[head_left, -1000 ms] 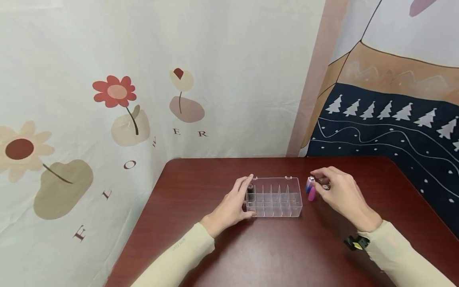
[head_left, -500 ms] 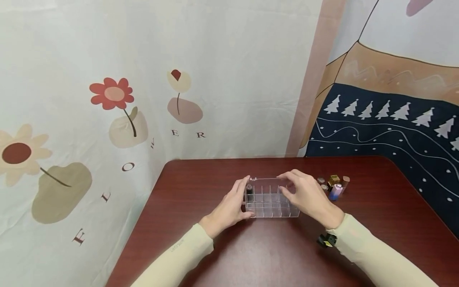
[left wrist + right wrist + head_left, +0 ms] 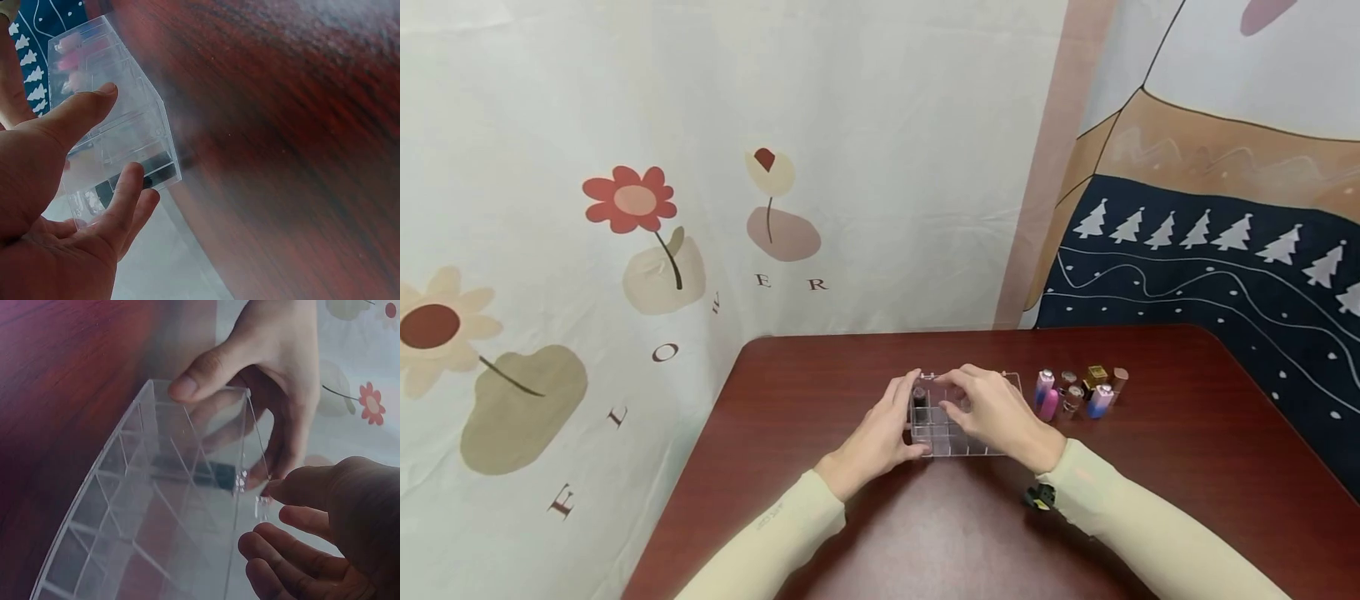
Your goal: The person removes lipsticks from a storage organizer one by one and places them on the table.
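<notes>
My left hand (image 3: 874, 429) holds the left end of a clear plastic compartment box (image 3: 951, 442), thumb at the front and fingers around the end. A black lipstick tube (image 3: 919, 397) stands in the back left compartment, and in the right wrist view the dark tube (image 3: 215, 474) shows through the clear walls. Over the box reaches my right hand (image 3: 1000, 417), its index finger and thumb apart beside that tube. Nothing shows between the right hand's bent fingers in the right wrist view. A small clear hinge (image 3: 262, 508) lies close to them.
Several lipstick tubes stand right of the box, among them a pink-blue one (image 3: 1045, 385), a magenta one (image 3: 1049, 406), a gold one (image 3: 1095, 381) and a brown one (image 3: 1119, 380). The red-brown table (image 3: 820, 367) meets a printed cloth (image 3: 880, 167) at its back edge.
My right hand has moved left from the lipstick group to above the box, uncovering the tubes behind it. The left hand stays at the box's left end.
</notes>
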`<state>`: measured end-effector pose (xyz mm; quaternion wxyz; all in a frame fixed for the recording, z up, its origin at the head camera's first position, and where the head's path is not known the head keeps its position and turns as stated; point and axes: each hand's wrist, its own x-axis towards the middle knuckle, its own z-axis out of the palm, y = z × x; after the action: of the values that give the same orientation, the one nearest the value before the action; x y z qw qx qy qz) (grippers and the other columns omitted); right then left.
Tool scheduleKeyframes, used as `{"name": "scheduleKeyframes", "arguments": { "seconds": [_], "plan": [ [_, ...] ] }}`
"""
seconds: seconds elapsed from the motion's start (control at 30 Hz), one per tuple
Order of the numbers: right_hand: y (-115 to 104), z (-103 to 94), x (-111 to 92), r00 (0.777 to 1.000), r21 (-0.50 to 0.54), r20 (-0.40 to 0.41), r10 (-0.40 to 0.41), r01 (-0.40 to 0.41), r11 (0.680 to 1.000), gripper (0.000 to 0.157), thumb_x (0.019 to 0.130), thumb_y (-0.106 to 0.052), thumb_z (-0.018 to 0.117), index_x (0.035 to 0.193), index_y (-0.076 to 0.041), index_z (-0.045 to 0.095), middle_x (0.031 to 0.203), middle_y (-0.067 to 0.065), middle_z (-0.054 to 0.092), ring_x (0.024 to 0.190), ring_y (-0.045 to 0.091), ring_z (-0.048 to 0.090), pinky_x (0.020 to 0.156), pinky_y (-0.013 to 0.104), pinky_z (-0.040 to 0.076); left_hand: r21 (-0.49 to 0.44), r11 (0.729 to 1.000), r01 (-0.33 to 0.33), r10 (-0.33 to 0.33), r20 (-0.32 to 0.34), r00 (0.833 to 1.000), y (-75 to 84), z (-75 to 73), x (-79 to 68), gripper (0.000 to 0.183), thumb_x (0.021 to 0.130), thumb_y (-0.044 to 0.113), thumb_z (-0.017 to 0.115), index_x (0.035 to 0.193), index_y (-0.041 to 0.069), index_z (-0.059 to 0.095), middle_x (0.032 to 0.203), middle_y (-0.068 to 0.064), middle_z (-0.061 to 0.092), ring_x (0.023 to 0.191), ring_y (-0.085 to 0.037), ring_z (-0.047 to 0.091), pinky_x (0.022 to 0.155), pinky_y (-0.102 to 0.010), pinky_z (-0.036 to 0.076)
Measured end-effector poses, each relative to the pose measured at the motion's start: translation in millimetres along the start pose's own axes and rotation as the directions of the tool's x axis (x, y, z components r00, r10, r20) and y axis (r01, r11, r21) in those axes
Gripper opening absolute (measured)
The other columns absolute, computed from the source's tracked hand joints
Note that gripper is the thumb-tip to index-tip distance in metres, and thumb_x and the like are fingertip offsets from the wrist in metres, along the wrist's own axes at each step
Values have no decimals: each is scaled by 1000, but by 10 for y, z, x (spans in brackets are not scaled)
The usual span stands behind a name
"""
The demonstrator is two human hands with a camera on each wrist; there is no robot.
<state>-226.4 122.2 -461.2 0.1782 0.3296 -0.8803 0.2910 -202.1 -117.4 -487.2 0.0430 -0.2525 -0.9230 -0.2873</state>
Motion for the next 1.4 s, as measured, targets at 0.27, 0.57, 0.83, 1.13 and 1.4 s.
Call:
{"name": "scheduleKeyframes", "arguments": {
  "seconds": [0.27, 0.57, 0.83, 1.13, 1.4],
  "plan": [
    [-70, 170, 60, 1000, -35, 15, 7, -7, 999, 37, 94, -12, 95, 129, -8, 86, 106, 6, 84, 84, 16, 78, 70, 35, 68, 26, 1000, -8, 8, -4, 1000, 12, 4, 6, 121, 87, 13, 106, 178, -3, 28, 171, -25, 49, 140, -38, 72, 119, -48, 65],
    [-96, 304, 94, 998, -49, 51, 43, -41, 998, 39, 95, -11, 94, 133, -5, 85, 111, 8, 86, 87, 17, 82, 71, 36, 71, 27, 1000, 0, -1, 10, 1000, -7, -9, 6, 123, 89, 14, 105, 180, -4, 25, 173, -24, 48, 138, -37, 74, 117, -45, 66],
    [-122, 351, 104, 996, -10, 45, 78, -77, 997, 32, 95, -9, 94, 125, -5, 84, 109, 8, 84, 93, 22, 85, 76, 41, 73, 29, 1000, -10, 10, 3, 1000, -1, 5, 1, 122, 88, 14, 105, 179, -3, 26, 172, -25, 49, 139, -37, 74, 118, -47, 66],
    [-127, 407, 136, 998, 44, 13, 61, -62, 997, 28, 94, -4, 95, 118, -4, 80, 107, 10, 87, 91, 24, 87, 78, 41, 73, 23, 1000, -8, 8, -8, 1000, -10, 6, 0, 122, 88, 14, 105, 179, -3, 27, 172, -24, 50, 142, -38, 72, 121, -47, 64],
    [-136, 433, 163, 998, -4, 4, 70, -70, 998, 28, 92, -5, 95, 118, -1, 86, 102, 9, 84, 87, 23, 86, 77, 41, 73, 30, 1000, 6, -7, 5, 1000, -6, 8, 0, 123, 87, 14, 106, 180, -1, 26, 174, -24, 48, 140, -39, 73, 121, -49, 64]
  ]
}}
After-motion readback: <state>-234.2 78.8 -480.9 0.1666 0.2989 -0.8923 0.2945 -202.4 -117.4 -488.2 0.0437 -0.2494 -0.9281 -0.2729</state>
